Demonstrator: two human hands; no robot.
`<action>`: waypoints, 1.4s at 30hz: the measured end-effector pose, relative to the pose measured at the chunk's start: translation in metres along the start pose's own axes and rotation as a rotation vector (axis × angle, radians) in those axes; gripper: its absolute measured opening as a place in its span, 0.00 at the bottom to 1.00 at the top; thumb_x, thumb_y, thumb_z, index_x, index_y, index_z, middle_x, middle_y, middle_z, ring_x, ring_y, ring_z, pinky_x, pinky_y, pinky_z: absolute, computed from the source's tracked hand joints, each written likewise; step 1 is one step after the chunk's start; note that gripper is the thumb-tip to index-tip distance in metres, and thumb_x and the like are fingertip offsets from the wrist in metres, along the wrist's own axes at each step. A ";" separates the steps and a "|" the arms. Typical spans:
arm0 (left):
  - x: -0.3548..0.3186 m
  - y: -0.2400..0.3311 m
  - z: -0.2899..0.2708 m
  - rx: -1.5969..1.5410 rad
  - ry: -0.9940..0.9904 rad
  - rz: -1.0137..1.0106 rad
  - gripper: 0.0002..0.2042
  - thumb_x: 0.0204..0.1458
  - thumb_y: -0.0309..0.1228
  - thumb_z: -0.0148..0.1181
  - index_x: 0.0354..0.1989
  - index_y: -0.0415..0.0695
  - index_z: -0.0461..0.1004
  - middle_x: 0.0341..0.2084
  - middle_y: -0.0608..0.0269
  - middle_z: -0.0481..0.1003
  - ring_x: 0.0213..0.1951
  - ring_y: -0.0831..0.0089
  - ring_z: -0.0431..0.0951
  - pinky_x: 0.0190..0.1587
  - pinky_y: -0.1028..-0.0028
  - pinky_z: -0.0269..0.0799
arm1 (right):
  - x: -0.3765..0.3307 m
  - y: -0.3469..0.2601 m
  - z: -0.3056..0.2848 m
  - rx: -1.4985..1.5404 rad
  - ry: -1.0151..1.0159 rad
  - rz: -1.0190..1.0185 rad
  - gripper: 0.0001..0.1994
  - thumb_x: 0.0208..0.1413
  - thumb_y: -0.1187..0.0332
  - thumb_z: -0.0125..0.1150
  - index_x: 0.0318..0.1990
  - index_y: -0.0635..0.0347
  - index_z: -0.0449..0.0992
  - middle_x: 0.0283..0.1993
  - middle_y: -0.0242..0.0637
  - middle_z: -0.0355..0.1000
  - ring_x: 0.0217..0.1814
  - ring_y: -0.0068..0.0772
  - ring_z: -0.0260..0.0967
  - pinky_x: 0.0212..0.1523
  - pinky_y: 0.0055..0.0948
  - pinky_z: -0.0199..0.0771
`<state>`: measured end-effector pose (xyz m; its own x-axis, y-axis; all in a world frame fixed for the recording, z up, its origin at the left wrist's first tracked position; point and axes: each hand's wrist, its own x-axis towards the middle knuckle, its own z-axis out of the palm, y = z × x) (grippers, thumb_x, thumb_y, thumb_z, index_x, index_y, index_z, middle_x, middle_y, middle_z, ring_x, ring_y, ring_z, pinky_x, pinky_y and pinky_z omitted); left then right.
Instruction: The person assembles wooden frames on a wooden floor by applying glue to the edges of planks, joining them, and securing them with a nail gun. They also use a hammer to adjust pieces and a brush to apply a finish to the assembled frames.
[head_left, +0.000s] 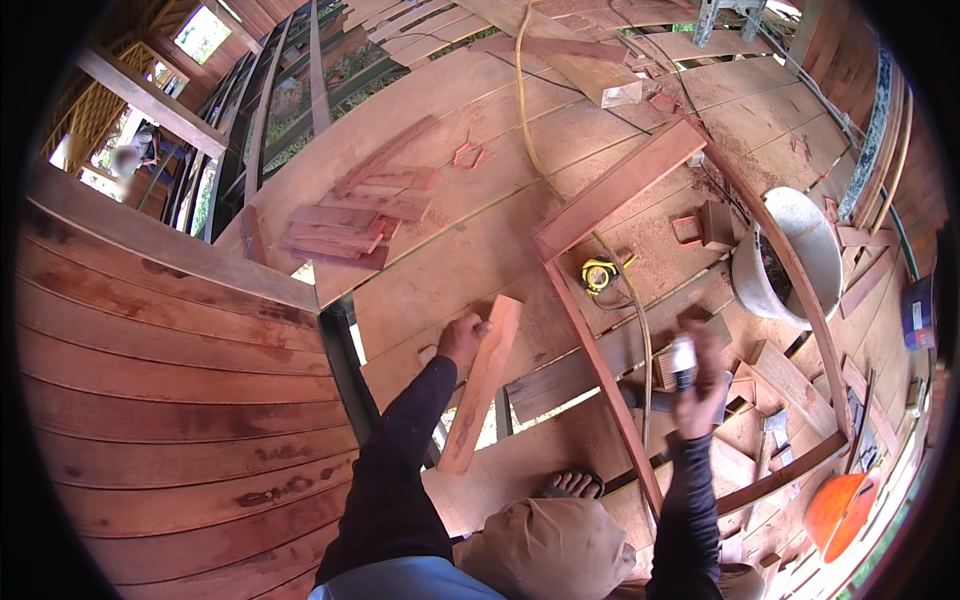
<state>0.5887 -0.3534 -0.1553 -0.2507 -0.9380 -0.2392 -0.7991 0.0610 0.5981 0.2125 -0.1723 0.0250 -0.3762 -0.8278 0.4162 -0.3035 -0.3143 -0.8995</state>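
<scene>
My left hand point(462, 338) grips the upper end of a short reddish wooden board point(482, 385), which hangs tilted over the plank floor point(450, 270). My right hand point(703, 385) is raised and closed around a small cylindrical object with a pale cap point(684, 362); I cannot tell what it is. Both arms wear dark long sleeves. One sandalled foot point(572, 485) shows below, between the arms.
A curved wall of red planks point(170, 400) fills the left. A stack of short boards point(340, 232) lies further off. A yellow tape measure point(598, 275), a yellow cord point(524, 100), long battens point(618, 185), a grey bucket point(790, 255) and an orange hard hat point(838, 512) lie about. A person stands far left.
</scene>
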 end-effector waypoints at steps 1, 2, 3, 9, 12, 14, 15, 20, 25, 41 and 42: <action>0.016 -0.015 -0.008 -0.034 0.033 -0.032 0.16 0.55 0.45 0.65 0.33 0.43 0.78 0.28 0.52 0.81 0.34 0.53 0.83 0.39 0.58 0.76 | 0.006 -0.010 0.031 -0.070 -0.159 0.100 0.26 0.57 0.53 0.59 0.56 0.63 0.77 0.63 0.47 0.70 0.65 0.42 0.68 0.66 0.42 0.66; 0.043 -0.015 -0.019 -0.022 0.073 -0.059 0.16 0.54 0.44 0.66 0.34 0.42 0.79 0.29 0.52 0.82 0.35 0.54 0.83 0.40 0.59 0.77 | 0.002 -0.010 0.052 -0.040 -0.185 0.215 0.26 0.55 0.53 0.60 0.54 0.63 0.77 0.60 0.48 0.72 0.63 0.44 0.70 0.65 0.42 0.68; 0.072 -0.015 -0.030 -0.010 0.110 -0.087 0.15 0.54 0.43 0.67 0.35 0.42 0.80 0.31 0.53 0.82 0.36 0.55 0.83 0.41 0.61 0.77 | -0.007 -0.006 0.067 -0.009 -0.210 0.334 0.26 0.53 0.52 0.60 0.53 0.63 0.78 0.58 0.48 0.73 0.61 0.46 0.72 0.64 0.42 0.69; 0.217 -0.079 -0.078 -0.563 0.504 -0.500 0.19 0.58 0.39 0.65 0.45 0.33 0.76 0.36 0.47 0.80 0.37 0.59 0.83 0.35 0.63 0.82 | -0.033 0.013 0.080 -0.130 -0.424 0.456 0.35 0.54 0.39 0.60 0.47 0.70 0.78 0.50 0.50 0.74 0.54 0.44 0.74 0.56 0.34 0.72; 0.253 -0.077 -0.071 -1.035 0.674 -0.509 0.16 0.59 0.35 0.64 0.47 0.34 0.75 0.33 0.52 0.79 0.31 0.57 0.82 0.27 0.63 0.83 | -0.040 0.021 0.052 -0.186 -0.490 0.387 0.18 0.51 0.63 0.63 0.47 0.66 0.79 0.48 0.50 0.76 0.52 0.54 0.76 0.54 0.41 0.75; 0.266 -0.088 -0.072 -1.114 0.705 -0.566 0.13 0.59 0.31 0.64 0.46 0.36 0.74 0.31 0.55 0.77 0.28 0.59 0.80 0.26 0.64 0.82 | -0.037 0.018 0.043 -0.191 -0.510 0.432 0.14 0.47 0.78 0.64 0.44 0.65 0.79 0.45 0.47 0.78 0.49 0.52 0.78 0.51 0.40 0.76; 0.269 -0.095 -0.073 -1.150 0.723 -0.597 0.12 0.59 0.30 0.64 0.46 0.37 0.74 0.30 0.56 0.76 0.26 0.61 0.79 0.25 0.64 0.81 | -0.034 0.015 0.038 -0.257 -0.543 0.451 0.14 0.47 0.76 0.65 0.43 0.66 0.79 0.44 0.47 0.77 0.48 0.50 0.78 0.50 0.40 0.77; 0.285 -0.097 -0.080 -1.111 0.671 -0.752 0.09 0.57 0.29 0.66 0.39 0.39 0.73 0.27 0.59 0.74 0.23 0.69 0.74 0.24 0.66 0.78 | -0.032 0.013 0.023 -0.394 -0.480 0.546 0.15 0.47 0.72 0.66 0.43 0.67 0.78 0.44 0.47 0.78 0.46 0.49 0.78 0.48 0.38 0.77; 0.256 -0.101 -0.088 -1.378 0.369 -0.531 0.06 0.55 0.31 0.63 0.30 0.48 0.71 0.23 0.67 0.67 0.26 0.74 0.69 0.35 0.68 0.75 | -0.019 0.016 0.001 -0.338 -0.533 0.524 0.21 0.44 0.64 0.67 0.46 0.66 0.78 0.47 0.47 0.77 0.48 0.50 0.77 0.51 0.40 0.76; -0.062 0.139 0.013 -1.104 -0.973 -0.098 0.23 0.47 0.19 0.66 0.55 0.38 0.73 0.42 0.59 0.81 0.43 0.68 0.82 0.49 0.65 0.78 | 0.039 -0.019 -0.062 -0.034 -0.017 0.580 0.25 0.57 0.59 0.66 0.56 0.69 0.74 0.53 0.42 0.76 0.54 0.33 0.75 0.56 0.32 0.73; -0.071 0.159 0.016 -1.029 -0.962 0.150 0.22 0.49 0.20 0.68 0.54 0.38 0.74 0.42 0.60 0.81 0.43 0.70 0.82 0.49 0.66 0.78 | 0.035 -0.015 -0.055 0.141 -0.021 0.578 0.28 0.57 0.55 0.67 0.58 0.69 0.72 0.56 0.42 0.75 0.56 0.33 0.74 0.58 0.32 0.72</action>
<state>0.4708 -0.2719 -0.0560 -0.8987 -0.3248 -0.2946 -0.0875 -0.5255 0.8463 0.1564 -0.1706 0.0606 -0.4277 -0.8917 -0.1481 0.0657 0.1328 -0.9890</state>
